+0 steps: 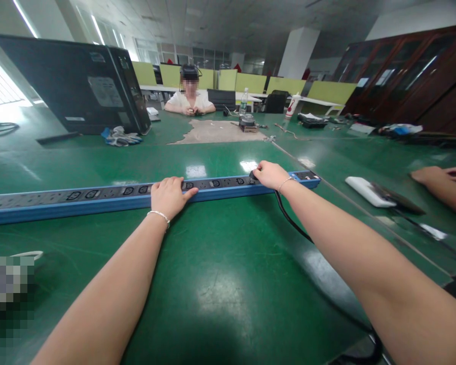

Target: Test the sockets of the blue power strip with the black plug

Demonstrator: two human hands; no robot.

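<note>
A long blue power strip (99, 206) with a black face and rows of sockets lies across the green table. My left hand (169, 196) grips it near the middle, fingers over the far side and thumb along the top. Close to the strip's right end, my right hand (270, 175) is closed around a black plug (253, 176) at the sockets. A black cord (289, 219) runs from under that hand down to the lower right. My fingers cover most of the plug, so I cannot tell how deep it sits.
A black computer tower (99, 86) and gloves (121, 136) are at the back left. Across the table (213, 284) sits a person (190, 99) in a headset, near a bottle (243, 103). At right are a white device (368, 191) and another person's hands (433, 177).
</note>
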